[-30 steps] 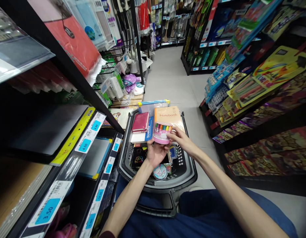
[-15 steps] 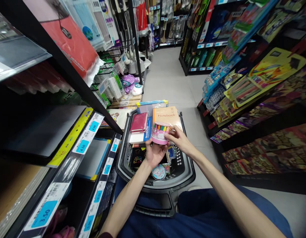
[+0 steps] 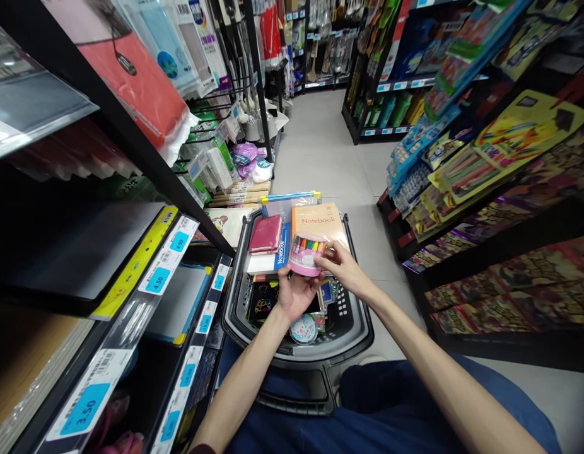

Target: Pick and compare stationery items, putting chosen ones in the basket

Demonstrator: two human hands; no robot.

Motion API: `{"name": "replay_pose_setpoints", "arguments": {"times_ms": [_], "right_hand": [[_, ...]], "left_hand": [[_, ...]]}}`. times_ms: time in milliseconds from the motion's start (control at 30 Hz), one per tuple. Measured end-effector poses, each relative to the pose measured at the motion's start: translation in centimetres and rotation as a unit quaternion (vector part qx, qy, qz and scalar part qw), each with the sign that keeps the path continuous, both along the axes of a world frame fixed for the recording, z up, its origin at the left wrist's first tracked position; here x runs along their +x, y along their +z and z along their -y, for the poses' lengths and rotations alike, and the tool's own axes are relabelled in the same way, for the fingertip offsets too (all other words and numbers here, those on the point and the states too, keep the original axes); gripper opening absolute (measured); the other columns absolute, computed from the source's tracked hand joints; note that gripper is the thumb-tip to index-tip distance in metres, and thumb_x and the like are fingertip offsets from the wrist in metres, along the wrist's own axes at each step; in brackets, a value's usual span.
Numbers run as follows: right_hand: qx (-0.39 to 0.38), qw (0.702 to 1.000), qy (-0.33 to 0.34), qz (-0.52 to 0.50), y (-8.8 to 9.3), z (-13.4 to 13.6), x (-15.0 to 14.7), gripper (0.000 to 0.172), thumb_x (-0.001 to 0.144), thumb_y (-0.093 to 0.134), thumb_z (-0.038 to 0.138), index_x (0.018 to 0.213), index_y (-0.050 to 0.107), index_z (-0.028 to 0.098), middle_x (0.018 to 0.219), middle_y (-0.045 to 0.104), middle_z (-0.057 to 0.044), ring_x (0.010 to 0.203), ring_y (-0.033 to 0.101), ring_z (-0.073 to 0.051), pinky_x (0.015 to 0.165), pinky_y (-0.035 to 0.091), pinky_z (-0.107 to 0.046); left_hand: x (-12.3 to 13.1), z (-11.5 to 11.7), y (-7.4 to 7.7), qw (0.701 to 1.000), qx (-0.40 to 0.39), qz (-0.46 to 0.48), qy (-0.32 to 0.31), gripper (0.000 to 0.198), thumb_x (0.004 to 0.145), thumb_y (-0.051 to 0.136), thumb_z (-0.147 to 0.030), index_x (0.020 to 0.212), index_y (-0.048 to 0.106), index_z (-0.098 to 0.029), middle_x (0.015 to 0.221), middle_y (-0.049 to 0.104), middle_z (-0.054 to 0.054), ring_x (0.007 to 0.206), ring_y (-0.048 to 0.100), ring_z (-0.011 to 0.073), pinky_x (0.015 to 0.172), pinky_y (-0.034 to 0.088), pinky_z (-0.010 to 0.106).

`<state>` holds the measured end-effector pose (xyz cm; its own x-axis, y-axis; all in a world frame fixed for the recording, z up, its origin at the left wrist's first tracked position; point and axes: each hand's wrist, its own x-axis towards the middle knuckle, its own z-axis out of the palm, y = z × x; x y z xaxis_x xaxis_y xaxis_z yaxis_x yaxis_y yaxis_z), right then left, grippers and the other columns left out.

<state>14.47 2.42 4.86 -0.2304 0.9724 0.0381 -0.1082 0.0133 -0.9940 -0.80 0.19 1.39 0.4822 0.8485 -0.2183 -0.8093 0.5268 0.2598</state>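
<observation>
Both my hands hold a small pink tub of coloured markers (image 3: 305,253) above a grey shopping basket (image 3: 353,328). My left hand (image 3: 294,292) cups the tub from below with fingers curled round it. My right hand (image 3: 344,265) grips its right side with thumb and fingers. Behind the tub in the basket lie an orange notebook (image 3: 320,219), a red pouch (image 3: 266,233) on a blue-edged notebook (image 3: 281,251), and a clear folder (image 3: 287,200). Small items lie at the basket's bottom, among them a round blue pack (image 3: 304,328) and a black card (image 3: 262,298).
Black shelves with blue price tags (image 3: 158,279) stand close on my left, holding pads and folders. Racks of colourful packs (image 3: 500,164) line the right. A grey tiled aisle (image 3: 320,151) runs ahead between them. My blue-clad legs (image 3: 381,403) are below the basket.
The view has shifted slightly since a second ago. My hands still hold the marker tub in about the same spot over the basket.
</observation>
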Motion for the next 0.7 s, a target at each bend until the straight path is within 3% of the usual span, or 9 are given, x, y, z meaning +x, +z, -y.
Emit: {"name": "replay_pose_setpoints", "arguments": {"times_ms": [700], "right_hand": [[0.01, 1.0, -0.015, 0.023, -0.23, -0.12, -0.27, 0.039, 0.082, 0.072, 0.048, 0.101, 0.05, 0.022, 0.106, 0.067, -0.006, 0.095, 0.064, -0.02, 0.084, 0.05, -0.035]], "left_hand": [[-0.08, 0.03, 0.02, 1.0, -0.016, 0.021, -0.001, 0.055, 0.079, 0.066, -0.046, 0.119, 0.06, -0.009, 0.1, 0.07, 0.012, 0.089, 0.067, 0.0208, 0.07, 0.054, 0.021]]}}
